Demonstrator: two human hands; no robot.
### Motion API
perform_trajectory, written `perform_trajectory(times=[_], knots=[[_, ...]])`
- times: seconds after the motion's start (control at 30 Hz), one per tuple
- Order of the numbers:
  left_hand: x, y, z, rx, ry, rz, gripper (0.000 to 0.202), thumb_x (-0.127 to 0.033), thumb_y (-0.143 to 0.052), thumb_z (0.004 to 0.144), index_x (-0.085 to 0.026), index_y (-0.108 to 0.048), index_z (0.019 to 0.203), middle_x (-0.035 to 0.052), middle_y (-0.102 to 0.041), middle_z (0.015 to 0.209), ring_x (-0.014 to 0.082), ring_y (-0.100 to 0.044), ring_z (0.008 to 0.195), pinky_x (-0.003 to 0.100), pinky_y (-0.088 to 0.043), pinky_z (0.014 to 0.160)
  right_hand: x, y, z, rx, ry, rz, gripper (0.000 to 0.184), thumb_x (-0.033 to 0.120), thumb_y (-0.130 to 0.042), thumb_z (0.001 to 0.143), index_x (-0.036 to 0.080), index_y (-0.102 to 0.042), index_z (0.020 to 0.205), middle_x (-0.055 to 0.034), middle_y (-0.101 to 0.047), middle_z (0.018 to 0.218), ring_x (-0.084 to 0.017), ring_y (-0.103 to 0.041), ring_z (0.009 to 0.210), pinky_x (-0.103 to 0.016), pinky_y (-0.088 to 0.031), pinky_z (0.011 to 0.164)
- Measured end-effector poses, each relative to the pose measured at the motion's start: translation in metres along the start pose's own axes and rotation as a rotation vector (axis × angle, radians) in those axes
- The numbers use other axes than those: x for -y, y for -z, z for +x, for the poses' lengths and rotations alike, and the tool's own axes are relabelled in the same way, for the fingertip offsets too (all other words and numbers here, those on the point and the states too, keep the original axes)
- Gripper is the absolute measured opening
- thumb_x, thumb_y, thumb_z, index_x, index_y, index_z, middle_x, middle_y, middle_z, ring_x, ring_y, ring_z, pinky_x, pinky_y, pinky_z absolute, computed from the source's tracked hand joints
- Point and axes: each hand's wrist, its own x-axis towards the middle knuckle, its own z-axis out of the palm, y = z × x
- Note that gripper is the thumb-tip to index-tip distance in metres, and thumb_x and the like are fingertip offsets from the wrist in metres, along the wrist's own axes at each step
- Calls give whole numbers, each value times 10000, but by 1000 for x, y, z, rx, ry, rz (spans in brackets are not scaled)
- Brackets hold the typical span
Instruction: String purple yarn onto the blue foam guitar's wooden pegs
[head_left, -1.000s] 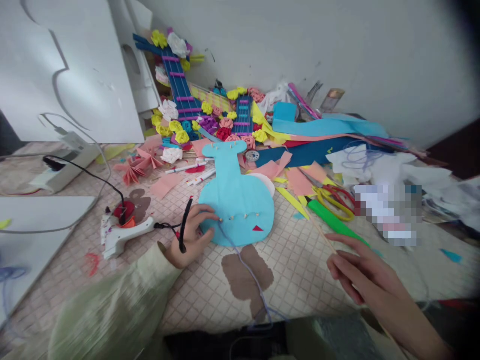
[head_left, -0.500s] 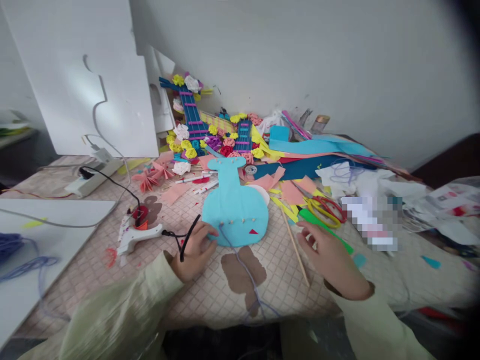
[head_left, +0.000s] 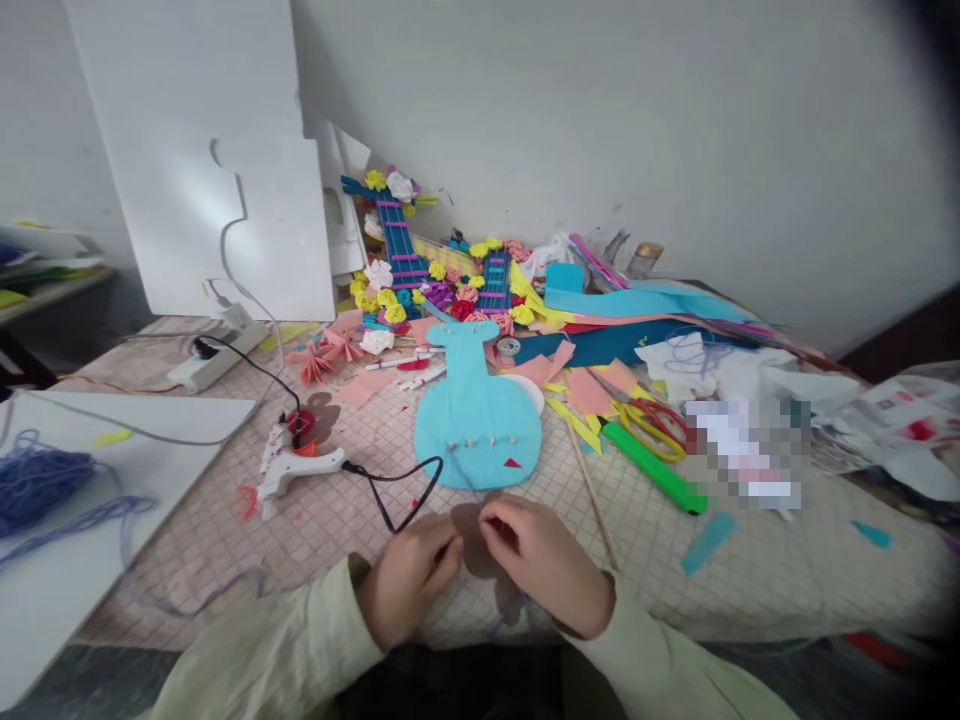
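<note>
My left hand and my right hand are close together near the table's front edge, both with fingers pinched on a thin purple thread. The thread runs up to a light blue guitar-shaped paper cutout lying flat just beyond my hands, with small pegs across its body. A thin wooden stick lies on the table to the right of my right hand.
A white glue gun with a black cord lies to the left. A green cutter, scissors, paper scraps and paper flowers crowd the back. A white board with blue yarn sits at the left.
My left hand left the cutout's edge and drew back toward me. My right hand moved left from near the stick to meet it, both pinching the thread. The camera tilted back.
</note>
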Motion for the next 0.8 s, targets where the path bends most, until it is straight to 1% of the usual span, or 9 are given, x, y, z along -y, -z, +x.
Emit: perform_trajectory(times=[0.1,0.2,0.23,0.3,0.43,0.53,0.6,0.67,0.8], knots=[[-10,-6,-8,92,-71,-67,300,-200,-419,844,-167,-523,564,5,-537,587,117,-515,582,225,-417,543,-6,-10,7,-58,-98,-138,137,192,-435,864,161,-568,856,-36,-591,820,-150,-556,767,-261,-394,697],[-25,0,-18,189,-185,-193,149,-172,-571,764,-165,-623,625,18,-603,668,101,-560,605,192,-445,568,-13,-16,12,-41,-127,-198,120,191,-455,855,150,-563,821,-56,-585,832,-172,-554,775,-273,-386,683],[-31,6,-21,201,-211,-216,101,-140,-599,737,-166,-642,649,21,-613,693,93,-567,604,179,-450,568,-14,-16,13,-28,-125,-210,122,174,-450,853,151,-561,808,-57,-586,834,-173,-553,779,-271,-383,682],[-44,25,-26,207,-246,-219,123,-72,-586,720,-168,-655,687,24,-620,718,83,-574,607,159,-455,570,-15,-16,14,-5,-125,-226,147,140,-418,858,148,-554,802,-60,-590,839,-168,-555,789,-264,-379,686],[-58,73,-24,184,-263,-121,159,-124,-519,797,-212,-628,872,17,-632,805,100,-593,721,178,-480,650,-12,-17,17,11,-163,-237,140,203,-419,872,132,-539,870,-81,-599,839,-185,-562,784,-272,-380,666],[-47,97,-8,44,-273,24,168,-150,-479,832,-221,-613,905,20,-640,845,118,-594,775,212,-481,699,-8,-18,19,19,-186,-234,146,193,-415,869,116,-539,883,-121,-600,866,-222,-569,803,-294,-376,645],[-31,101,10,20,-285,154,188,-175,-448,847,-207,-621,915,40,-652,871,153,-594,829,267,-478,751,-7,-18,19,26,-182,-211,171,140,-370,872,113,-538,857,-138,-598,880,-231,-570,818,-306,-375,659],[-13,97,29,59,-304,271,229,-175,-417,851,-204,-625,942,50,-660,918,175,-591,885,306,-468,799,-8,-15,18,26,-173,-163,188,125,-342,875,115,-526,839,-138,-598,864,-226,-571,818,-312,-376,679],[16,78,57,176,-274,421,261,-145,-404,832,-193,-632,949,52,-660,960,177,-596,915,311,-463,829,-13,-6,15,42,-167,11,130,138,-354,868,140,-468,805,-87,-603,775,-177,-583,751,-280,-395,664]])
